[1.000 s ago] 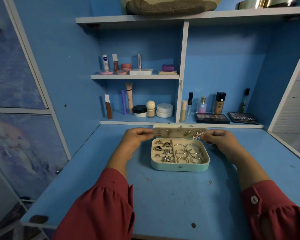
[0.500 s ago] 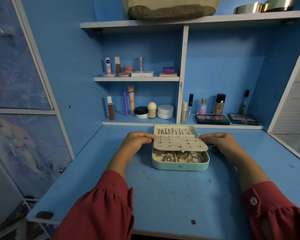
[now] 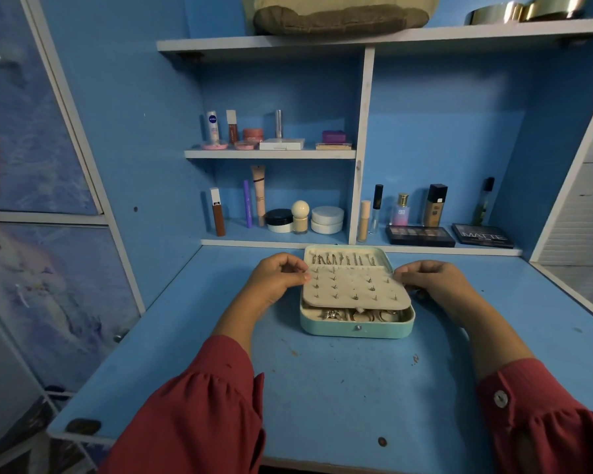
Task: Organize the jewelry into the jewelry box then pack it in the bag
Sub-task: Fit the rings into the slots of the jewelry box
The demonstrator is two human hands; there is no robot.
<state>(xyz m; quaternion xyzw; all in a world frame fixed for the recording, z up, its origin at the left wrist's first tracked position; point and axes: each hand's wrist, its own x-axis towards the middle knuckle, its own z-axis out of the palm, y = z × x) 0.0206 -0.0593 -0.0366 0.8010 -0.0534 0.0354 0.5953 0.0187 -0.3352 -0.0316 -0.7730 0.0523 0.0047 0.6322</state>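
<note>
While the mint jewelry box point(image 3: 356, 325) sits mid-desk, long axis left to right and clasp facing the person, the left hand point(image 3: 274, 280) and right hand point(image 3: 432, 285) pinch the ends of its cream earring panel point(image 3: 355, 287), tilted over the rings. Bare blue desk point(image 3: 322, 398) surrounds the box.

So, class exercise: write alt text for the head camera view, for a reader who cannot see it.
Two hands, the left hand and right hand, hold a cream earring panel by its ends over an open mint jewelry box on a blue desk. Cosmetics line the shelves behind.
</note>
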